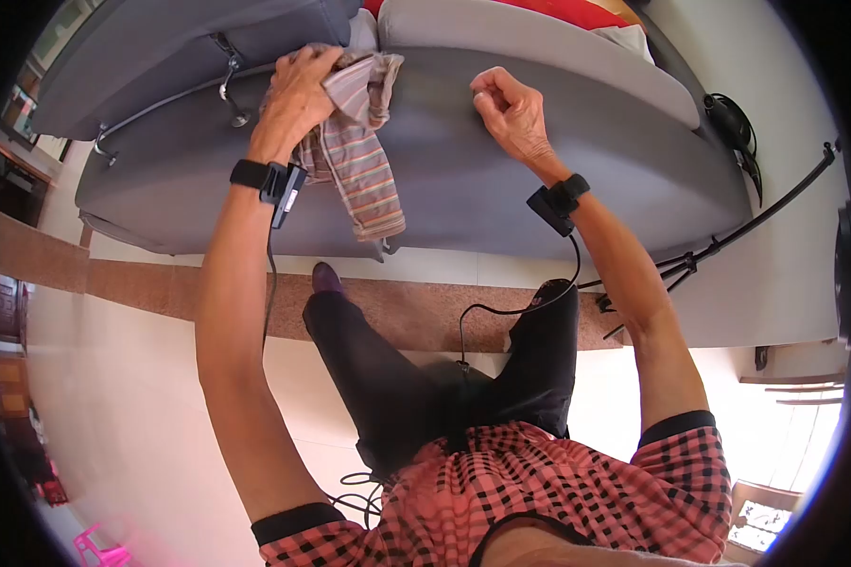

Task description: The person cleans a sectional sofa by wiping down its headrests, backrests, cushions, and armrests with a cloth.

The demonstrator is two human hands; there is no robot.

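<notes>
Striped cloth [364, 175] is on the grey sofa seat [444, 189], left of centre. Far end is bunched near the seat's back edge; a narrow, sleeve-like length runs forward and ends close to the front edge.

Left hand [303, 94] is on the bunched far end, back of hand up, fingers bent into the fabric, has hold of it. Fingertips partly hidden.

Right hand [512, 113] is over the seat right of the cloth, well apart from it. Fingers curled in, thumb up against the index finger, loose fist. Inside of the palm hidden; can't tell if it contains anything. Can't tell either if it touches the seat.

Both wrists carry strapped black boxes [560, 200]; a black cable [501, 310] runs from the right one toward the lap.

Left back of sofa: grey padded panel [175, 66] with metal brackets [229, 80] between it and the seat. Back edge, centre to right: lighter grey cushion [539, 52], red fabric [577, 9] behind. Beyond the right edge: thin black pole [775, 210], sloping.
</notes>
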